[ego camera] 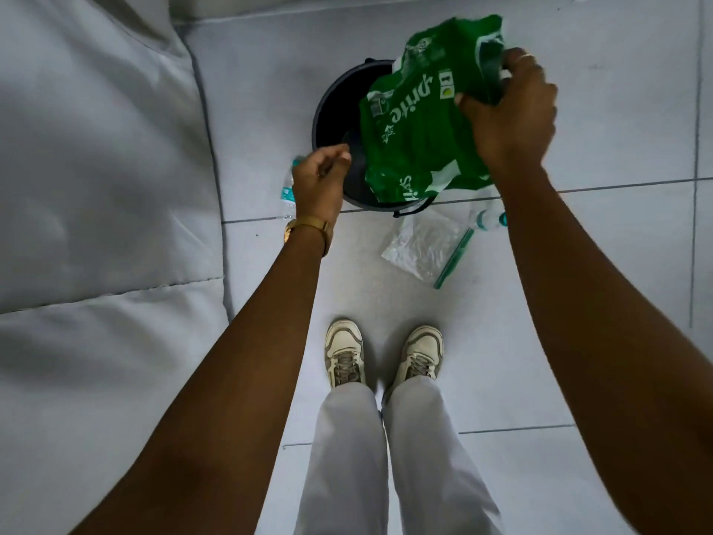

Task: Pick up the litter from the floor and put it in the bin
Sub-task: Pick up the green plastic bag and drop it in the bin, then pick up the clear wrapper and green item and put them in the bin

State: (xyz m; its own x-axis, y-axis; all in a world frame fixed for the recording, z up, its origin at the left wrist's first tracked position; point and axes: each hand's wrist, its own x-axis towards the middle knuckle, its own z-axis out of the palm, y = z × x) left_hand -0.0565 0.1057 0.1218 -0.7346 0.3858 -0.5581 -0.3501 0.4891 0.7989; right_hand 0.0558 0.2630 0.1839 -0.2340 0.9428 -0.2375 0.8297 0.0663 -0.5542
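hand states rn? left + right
Left hand: loosely curled over the near rim of the bin, nothing visibly held.
Right hand: closed on the green plastic wrapper, holding it above the bin.

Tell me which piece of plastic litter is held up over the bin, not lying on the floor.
The green Sprite wrapper, gripped by the right hand above the black bin. The clear zip bag and the two bottles lie on the floor tiles.
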